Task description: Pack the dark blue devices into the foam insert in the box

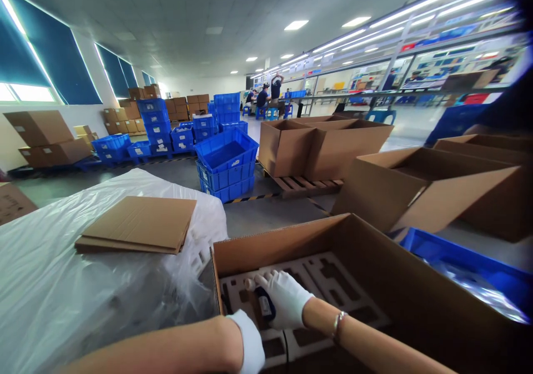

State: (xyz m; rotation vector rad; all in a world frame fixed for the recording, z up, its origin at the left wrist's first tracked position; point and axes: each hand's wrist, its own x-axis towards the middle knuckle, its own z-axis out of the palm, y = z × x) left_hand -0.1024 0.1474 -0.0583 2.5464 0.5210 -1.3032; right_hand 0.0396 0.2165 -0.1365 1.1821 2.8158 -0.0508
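Note:
My right hand (287, 300), in a white glove, reaches into a large open cardboard box (283, 243). Its fingers curl over a dark blue object (265, 303) with a pale round end and a whitish label; I cannot make out its exact kind. Below it lies a light foam insert (300, 271) with cut-out recesses of several shapes, filling the bottom of the box. My left hand (249, 342), also gloved in white, hangs over the near left side of the box. Only the back and cuff of that glove show; its fingers are hidden.
Flat cardboard sheets (139, 222) rest on a plastic-wrapped stack (112, 274) at left. A blue bin (470, 268) with shiny clear bags stands at right. Beyond are stacked blue crates (227, 160), open cartons (328, 146) on a wooden pallet (308, 184), and several people in the distance.

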